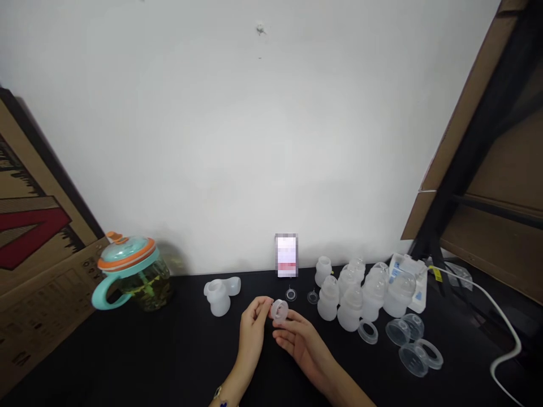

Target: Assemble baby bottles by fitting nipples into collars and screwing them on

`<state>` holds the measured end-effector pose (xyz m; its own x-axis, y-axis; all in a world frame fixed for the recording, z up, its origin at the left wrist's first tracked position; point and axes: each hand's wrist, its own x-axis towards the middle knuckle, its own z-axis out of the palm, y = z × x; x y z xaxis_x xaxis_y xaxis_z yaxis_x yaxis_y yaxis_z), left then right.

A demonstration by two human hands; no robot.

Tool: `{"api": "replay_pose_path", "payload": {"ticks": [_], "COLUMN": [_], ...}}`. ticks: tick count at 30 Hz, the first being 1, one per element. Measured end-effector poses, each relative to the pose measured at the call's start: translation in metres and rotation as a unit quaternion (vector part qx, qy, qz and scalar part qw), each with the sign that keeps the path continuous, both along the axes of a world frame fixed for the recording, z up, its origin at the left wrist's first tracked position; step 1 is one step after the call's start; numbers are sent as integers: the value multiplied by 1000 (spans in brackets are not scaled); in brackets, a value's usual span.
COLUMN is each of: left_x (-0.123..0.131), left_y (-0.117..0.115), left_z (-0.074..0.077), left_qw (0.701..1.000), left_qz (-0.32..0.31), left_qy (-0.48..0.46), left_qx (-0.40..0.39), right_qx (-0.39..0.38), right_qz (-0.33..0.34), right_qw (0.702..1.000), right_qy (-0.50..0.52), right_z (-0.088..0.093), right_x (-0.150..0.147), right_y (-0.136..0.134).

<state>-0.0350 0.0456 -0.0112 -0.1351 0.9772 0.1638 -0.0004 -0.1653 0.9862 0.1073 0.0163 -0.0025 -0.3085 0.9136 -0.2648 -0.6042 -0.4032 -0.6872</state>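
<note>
Between my two hands, above the black table, is a small translucent bottle collar (279,310), its round opening tipped toward me. My left hand (253,325) pinches its left edge with thumb and fingertips. From the right, my right hand (300,340) grips the same collar between thumb and fingers, the lower fingers curled beneath. Whether a nipple sits inside the collar I cannot tell. Just behind lie two small clear round pieces, the nearer one a disc (291,294). Left of my hands stands a frosted baby bottle body (219,299) beside another translucent piece (233,285).
Several frosted baby bottles (350,308) stand at the right, with loose rings (368,332) and clear domed caps (413,360) in front. A phone (287,255) leans against the wall. A lidded pitcher (148,282) stands left; a white cable (504,356) runs along the right.
</note>
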Motion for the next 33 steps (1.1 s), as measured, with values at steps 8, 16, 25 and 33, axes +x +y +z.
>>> {"api": "replay_pose_path", "payload": {"ticks": [8,16,25,33], "left_x": [-1,4,3,3], "left_y": [2,1,3,3], "left_z": [-3,3,-5,2], "left_qw": [1000,999,999,999], "left_qz": [-9,-27,-28,-39], "left_qy": [-12,-24,-4,-10], "left_qx": [-13,-33,-24,-19], "right_qx": [26,57,77,75], "right_qz": [-15,-3,0,-78], "right_qw": [999,995,988,985], "right_qy": [-41,-87,-137,-132], "right_z": [-3,-18,-22,-18], "right_x": [-3,-4,-4,0], "right_y": [2,7,9,12]}}
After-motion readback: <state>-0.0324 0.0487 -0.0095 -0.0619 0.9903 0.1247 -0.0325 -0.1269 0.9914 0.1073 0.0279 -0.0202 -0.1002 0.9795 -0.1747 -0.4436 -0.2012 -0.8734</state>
